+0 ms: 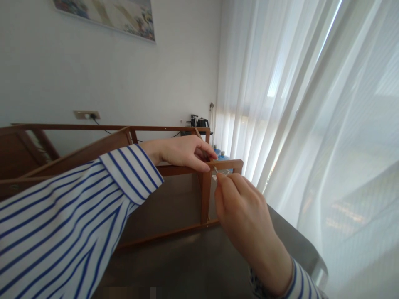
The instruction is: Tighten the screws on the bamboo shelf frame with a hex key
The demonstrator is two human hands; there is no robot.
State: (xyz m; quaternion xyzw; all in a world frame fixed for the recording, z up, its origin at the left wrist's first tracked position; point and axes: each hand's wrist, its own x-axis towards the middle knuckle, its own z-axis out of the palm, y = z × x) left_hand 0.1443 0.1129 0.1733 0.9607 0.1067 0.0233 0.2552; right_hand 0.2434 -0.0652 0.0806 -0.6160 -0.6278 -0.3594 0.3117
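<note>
A brown wooden shelf frame (205,195) lies on its side on a dark tabletop. My left hand (183,151) is closed over its upper rail near a corner joint, thumb at the front and fingers curled behind. Just to the right, my right hand (241,203) is pinched on a thin metal rod (215,169), whose tip meets the rail at the joint. Most of the rod is hidden by my fingers, so its exact kind cannot be made out.
The dark table (174,270) stretches beneath the frame. Sheer white curtains (299,104) hang close on the right. Behind the frame, a black kettle (202,123) and blue-topped items (222,157) stand near the wall. A wall socket (86,115) holds a plugged cord.
</note>
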